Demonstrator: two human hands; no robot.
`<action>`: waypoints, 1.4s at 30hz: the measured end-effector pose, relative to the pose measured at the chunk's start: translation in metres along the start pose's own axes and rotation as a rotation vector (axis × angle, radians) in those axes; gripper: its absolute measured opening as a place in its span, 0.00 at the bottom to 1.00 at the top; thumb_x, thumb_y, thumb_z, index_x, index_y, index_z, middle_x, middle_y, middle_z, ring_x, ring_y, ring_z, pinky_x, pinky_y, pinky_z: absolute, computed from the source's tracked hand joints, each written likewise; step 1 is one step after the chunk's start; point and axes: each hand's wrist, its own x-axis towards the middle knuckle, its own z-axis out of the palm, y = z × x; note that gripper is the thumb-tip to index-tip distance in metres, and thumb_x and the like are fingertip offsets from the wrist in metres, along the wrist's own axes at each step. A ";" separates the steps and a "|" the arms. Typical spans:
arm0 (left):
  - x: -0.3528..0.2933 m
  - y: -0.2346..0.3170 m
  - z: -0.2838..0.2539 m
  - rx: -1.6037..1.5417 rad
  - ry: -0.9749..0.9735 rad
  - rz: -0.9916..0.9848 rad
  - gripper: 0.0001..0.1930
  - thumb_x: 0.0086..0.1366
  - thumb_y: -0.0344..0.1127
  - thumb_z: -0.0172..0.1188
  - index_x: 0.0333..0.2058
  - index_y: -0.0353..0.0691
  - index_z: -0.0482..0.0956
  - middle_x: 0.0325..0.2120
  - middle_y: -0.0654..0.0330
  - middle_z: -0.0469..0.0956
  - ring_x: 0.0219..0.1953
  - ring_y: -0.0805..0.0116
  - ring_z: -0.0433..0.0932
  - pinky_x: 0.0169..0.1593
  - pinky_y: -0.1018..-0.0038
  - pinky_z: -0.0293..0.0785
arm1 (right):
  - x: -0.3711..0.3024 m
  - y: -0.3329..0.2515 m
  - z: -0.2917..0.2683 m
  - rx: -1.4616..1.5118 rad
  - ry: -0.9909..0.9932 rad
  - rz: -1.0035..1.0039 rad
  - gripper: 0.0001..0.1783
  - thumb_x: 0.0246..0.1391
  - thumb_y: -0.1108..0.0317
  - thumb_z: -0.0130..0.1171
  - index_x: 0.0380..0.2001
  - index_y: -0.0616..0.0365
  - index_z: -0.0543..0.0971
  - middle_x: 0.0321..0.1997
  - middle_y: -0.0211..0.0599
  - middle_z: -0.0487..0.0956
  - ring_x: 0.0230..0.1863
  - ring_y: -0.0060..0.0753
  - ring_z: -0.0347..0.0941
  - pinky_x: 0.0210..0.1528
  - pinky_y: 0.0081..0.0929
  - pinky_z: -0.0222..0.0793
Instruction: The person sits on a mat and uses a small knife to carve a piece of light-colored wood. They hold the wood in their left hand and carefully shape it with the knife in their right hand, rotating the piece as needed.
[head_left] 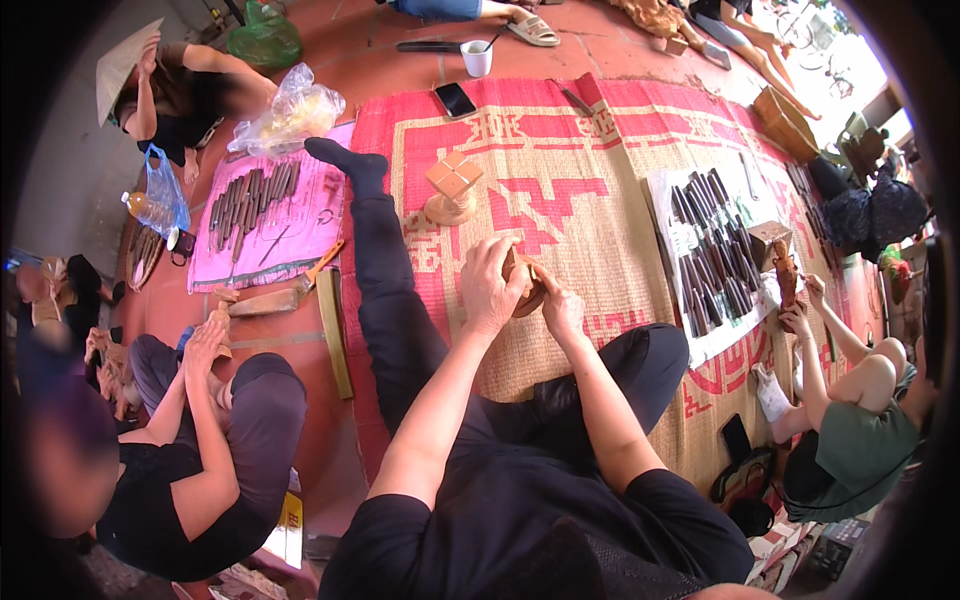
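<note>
Above the woven mat, between my legs, I hold a rounded brown wooden piece. My left hand wraps round its left side and top, hiding much of its shape. From the right, my right hand grips its edge with bent fingers; whether a small tool is in those fingers, I cannot tell. Just beyond my hands, a wooden block with a grooved square top on a round base stands on the mat.
Carving tools lie in rows on a pink cloth at left and a white sheet at right. A phone and white cup are at the far side. People sit on both sides; a mallet-like wooden tool lies at left.
</note>
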 end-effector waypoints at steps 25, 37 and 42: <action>-0.004 -0.002 -0.001 0.009 -0.025 0.062 0.19 0.54 0.33 0.58 0.46 0.42 0.78 0.42 0.57 0.76 0.46 0.55 0.75 0.48 0.61 0.75 | 0.003 0.007 -0.008 -0.002 -0.007 0.014 0.20 0.59 0.65 0.54 0.54 0.33 0.78 0.40 0.41 0.82 0.37 0.44 0.82 0.38 0.40 0.77; -0.002 -0.001 -0.002 -0.028 -0.024 0.053 0.18 0.53 0.34 0.58 0.45 0.41 0.78 0.41 0.56 0.76 0.47 0.55 0.75 0.49 0.59 0.73 | 0.012 0.023 -0.006 0.026 0.040 -0.039 0.17 0.58 0.64 0.55 0.50 0.35 0.80 0.35 0.41 0.81 0.35 0.46 0.81 0.37 0.41 0.76; -0.004 0.002 -0.002 0.025 -0.026 0.044 0.18 0.54 0.34 0.58 0.45 0.42 0.78 0.41 0.56 0.76 0.47 0.56 0.75 0.50 0.60 0.73 | 0.025 -0.011 -0.029 0.044 0.034 -0.094 0.20 0.55 0.66 0.57 0.52 0.37 0.80 0.37 0.45 0.82 0.38 0.46 0.81 0.41 0.40 0.77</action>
